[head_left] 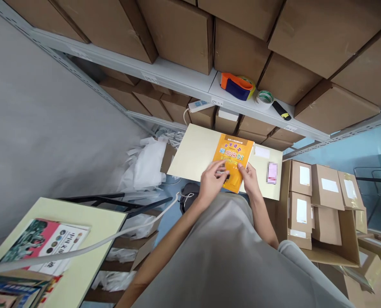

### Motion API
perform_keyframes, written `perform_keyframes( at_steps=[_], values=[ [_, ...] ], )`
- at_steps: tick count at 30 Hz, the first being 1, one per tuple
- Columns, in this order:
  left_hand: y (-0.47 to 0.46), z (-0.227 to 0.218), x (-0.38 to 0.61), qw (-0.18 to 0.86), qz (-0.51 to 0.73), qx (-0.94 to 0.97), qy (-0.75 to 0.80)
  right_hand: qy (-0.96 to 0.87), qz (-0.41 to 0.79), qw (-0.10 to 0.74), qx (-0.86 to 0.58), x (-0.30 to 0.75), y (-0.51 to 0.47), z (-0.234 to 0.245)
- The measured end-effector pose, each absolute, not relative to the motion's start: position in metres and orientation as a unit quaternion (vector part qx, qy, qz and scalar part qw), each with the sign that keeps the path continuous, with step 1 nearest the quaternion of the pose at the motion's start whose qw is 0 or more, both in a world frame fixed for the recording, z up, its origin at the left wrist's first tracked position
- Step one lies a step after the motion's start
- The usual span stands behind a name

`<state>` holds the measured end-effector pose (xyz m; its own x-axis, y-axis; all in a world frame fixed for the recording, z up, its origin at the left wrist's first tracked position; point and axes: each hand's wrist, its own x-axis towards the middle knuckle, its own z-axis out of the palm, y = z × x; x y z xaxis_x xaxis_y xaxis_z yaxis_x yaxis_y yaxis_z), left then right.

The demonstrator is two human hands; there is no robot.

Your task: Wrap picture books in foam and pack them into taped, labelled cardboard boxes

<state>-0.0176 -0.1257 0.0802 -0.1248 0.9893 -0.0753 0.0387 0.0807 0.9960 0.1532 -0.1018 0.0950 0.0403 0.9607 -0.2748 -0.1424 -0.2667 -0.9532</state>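
Observation:
An orange book (233, 158) with coloured lettering lies on a small cream table (193, 152) in front of me. My left hand (212, 180) grips the book's near left edge, fingers curled over the cover. My right hand (250, 176) pinches the near right edge. A white label (261, 152) and a pink phone (272, 173) lie on the table to the right of the book.
Grey shelving (177, 77) stacked with cardboard boxes stands behind the table; a tape dispenser (237, 86), tape roll (265, 97) and cutter (281, 110) sit on it. An open carton (322, 205) of small labelled boxes stands at right. White packaging scraps (145, 164) lie left. Books (39, 246) rest on a near-left table.

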Motion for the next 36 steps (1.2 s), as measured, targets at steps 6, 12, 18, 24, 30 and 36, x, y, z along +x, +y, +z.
perform_keyframes(
  at_steps=[6, 12, 18, 24, 30, 36],
  values=[
    [-0.108, 0.057, -0.057, 0.47, 0.565, 0.311, 0.603, -0.343, 0.633, 0.457, -0.523, 0.174, -0.112, 0.098],
    [-0.105, 0.053, -0.065, 0.622, 0.519, 0.245, 0.532, -0.355, 0.635, 0.458, -0.51, 0.182, -0.111, 0.103],
    [-0.108, 0.054, -0.056, 0.77, 0.421, 0.226, 0.422, -0.365, 0.632, 0.443, -0.52, 0.189, -0.107, 0.096],
    [-0.113, 0.055, -0.028, 0.609, 0.523, 0.289, 0.522, -0.391, 0.484, 0.469, -0.627, 0.161, -0.097, 0.071],
    [-0.133, 0.061, -0.008, 0.483, 0.465, 0.481, 0.565, -0.435, 0.536, 0.435, -0.578, 0.119, -0.101, 0.075],
    [-0.122, 0.048, -0.027, 0.412, 0.525, 0.46, 0.586, -0.354, 0.581, 0.478, -0.556, 0.14, -0.095, 0.092]
  ],
)
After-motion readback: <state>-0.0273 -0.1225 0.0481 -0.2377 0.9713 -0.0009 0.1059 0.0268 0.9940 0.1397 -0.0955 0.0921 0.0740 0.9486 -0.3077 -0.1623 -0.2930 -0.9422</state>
